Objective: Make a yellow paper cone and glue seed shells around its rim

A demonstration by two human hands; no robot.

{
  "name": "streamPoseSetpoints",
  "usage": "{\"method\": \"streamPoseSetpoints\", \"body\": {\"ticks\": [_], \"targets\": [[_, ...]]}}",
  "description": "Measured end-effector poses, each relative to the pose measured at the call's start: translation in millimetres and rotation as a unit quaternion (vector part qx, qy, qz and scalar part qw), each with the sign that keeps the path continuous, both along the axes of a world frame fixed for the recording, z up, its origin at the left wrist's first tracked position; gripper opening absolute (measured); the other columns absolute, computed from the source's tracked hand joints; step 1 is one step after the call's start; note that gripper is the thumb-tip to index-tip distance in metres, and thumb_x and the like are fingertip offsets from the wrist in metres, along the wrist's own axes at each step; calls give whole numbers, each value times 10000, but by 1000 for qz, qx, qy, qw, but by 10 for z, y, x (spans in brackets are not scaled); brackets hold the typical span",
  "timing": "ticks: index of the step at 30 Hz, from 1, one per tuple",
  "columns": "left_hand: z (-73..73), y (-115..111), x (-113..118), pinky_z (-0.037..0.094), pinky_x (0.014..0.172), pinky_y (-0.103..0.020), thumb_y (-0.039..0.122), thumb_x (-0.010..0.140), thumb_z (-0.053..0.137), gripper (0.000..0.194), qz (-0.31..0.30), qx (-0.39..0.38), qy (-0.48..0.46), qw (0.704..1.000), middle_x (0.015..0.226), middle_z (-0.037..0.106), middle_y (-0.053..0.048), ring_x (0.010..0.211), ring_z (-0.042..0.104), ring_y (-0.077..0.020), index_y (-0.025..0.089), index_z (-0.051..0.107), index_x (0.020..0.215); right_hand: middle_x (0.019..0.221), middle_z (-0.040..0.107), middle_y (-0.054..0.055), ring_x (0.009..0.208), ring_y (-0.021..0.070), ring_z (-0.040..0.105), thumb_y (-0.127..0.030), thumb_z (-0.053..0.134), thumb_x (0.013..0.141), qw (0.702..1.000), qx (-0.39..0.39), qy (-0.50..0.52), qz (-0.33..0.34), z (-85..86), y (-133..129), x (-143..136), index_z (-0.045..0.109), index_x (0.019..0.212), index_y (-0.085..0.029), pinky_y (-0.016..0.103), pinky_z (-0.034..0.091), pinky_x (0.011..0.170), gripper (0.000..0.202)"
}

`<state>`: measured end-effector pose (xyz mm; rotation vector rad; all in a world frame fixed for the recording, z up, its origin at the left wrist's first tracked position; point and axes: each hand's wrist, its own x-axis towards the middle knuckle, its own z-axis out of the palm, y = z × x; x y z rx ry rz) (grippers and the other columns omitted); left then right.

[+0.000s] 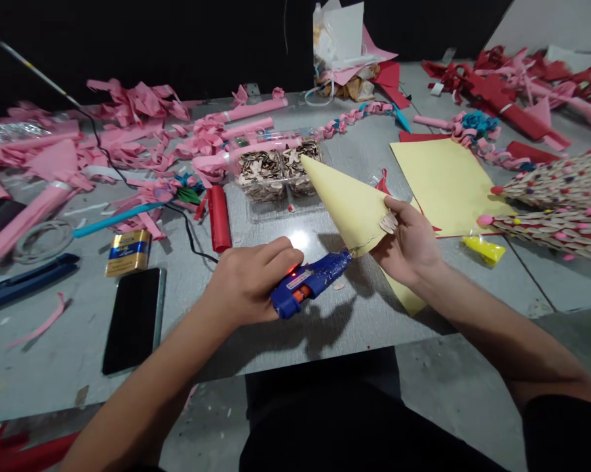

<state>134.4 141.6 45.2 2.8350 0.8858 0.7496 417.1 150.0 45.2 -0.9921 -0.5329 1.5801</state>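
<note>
My left hand is wrapped round a blue glue gun with a small red light glowing on it. The gun's nozzle meets the lower edge of a yellow paper cone. My right hand grips that cone near its wide end, its tip pointing up and left. A few pale seed shells are stuck to the rim by my thumb. Behind the cone stands a clear plastic box filled with similar shells.
Yellow paper sheets lie at right beside shell-covered cones and a small yellow packet. On the left are a phone, a gold-blue box, blue snips and a red roll. Pink paper pieces line the back.
</note>
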Motion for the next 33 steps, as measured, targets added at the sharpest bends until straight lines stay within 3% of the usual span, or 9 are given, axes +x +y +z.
{"method": "streamPoseSetpoints", "body": {"ticks": [8,11,17,23,29,31,33], "targets": [[103,18,48,350,539,-374,339,1083,512,137,-14,3,18,1000,908,721,-48,611,615,-197,269,629,1073,1197,879,108,1346,414,766,-527,760,869,1000,-12,-22,6,29,1,26,757,1224,-284,597,697,1083,431],[75,61,57,361,553,-361,287,1027,581,102,-10,-14,66,998,1022,751,-65,679,669,-203,255,653,1091,1190,888,106,1359,413,760,-530,749,866,999,-28,-27,-5,76,19,77,779,1209,-297,592,700,1075,416],[-50,232,-67,423,598,-357,81,844,575,392,19,-22,177,984,1280,734,-86,777,720,-219,239,680,1186,1209,895,53,1385,384,752,-527,755,852,996,64,-35,-57,124,167,260,804,1190,-305,593,680,1069,408],[-60,301,-179,564,755,-395,2,789,555,552,38,-102,211,971,1342,673,-110,930,757,-265,240,653,1278,1167,903,54,1400,347,741,-474,658,885,986,113,-39,-117,91,260,278,839,1127,-280,563,654,1063,359],[-102,294,-166,614,958,-397,-53,734,554,638,21,-185,197,962,1388,701,-106,1185,754,-287,250,711,1273,1211,883,62,1370,396,754,-523,754,827,982,128,-39,-130,2,263,220,821,1135,-305,610,672,1048,383],[-61,347,-219,603,1063,-444,-27,750,584,679,10,-201,186,962,1394,730,-103,1263,737,-305,266,737,1342,1210,876,53,1375,390,752,-553,769,830,981,139,-41,-132,-51,284,215,807,1140,-310,610,675,1051,395],[44,465,-279,579,1118,-468,58,857,615,581,1,-210,159,965,1397,752,-111,1292,728,-303,266,754,1381,1205,873,40,1377,374,752,-569,767,840,979,144,-40,-140,-97,310,220,798,1121,-323,592,674,1053,374]]}}
